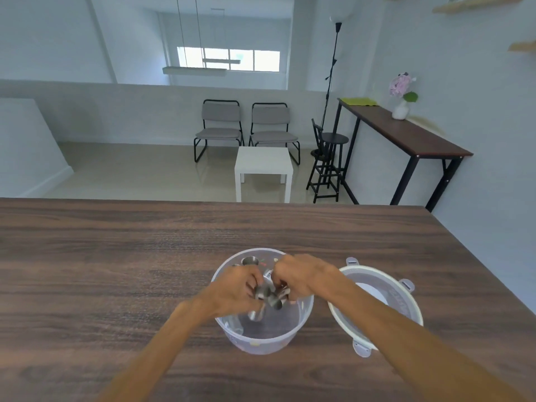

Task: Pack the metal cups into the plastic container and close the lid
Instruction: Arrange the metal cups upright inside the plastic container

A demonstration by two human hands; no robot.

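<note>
My left hand [235,288]: over the open tub, fingers curled around a bunch of small metal cups [268,295].
My right hand [301,275]: meets the left over the tub, fingers closed on the same bunch from the other side.
Cups in my grip: shiny, blurred, packed tight between both hands; I cannot tell how many.
Another cup [250,260]: inside the tub, just beyond my left fingers, against the far wall.
Tub [261,340]: clear plastic, round, straight under both my hands, standing on the table.
Lid [377,303]: off the tub, lying just to the right of my right wrist, partly hidden under that forearm; grey clips stick out round its rim.
Table [116,256]: dark wood grain, beneath my arms.
</note>
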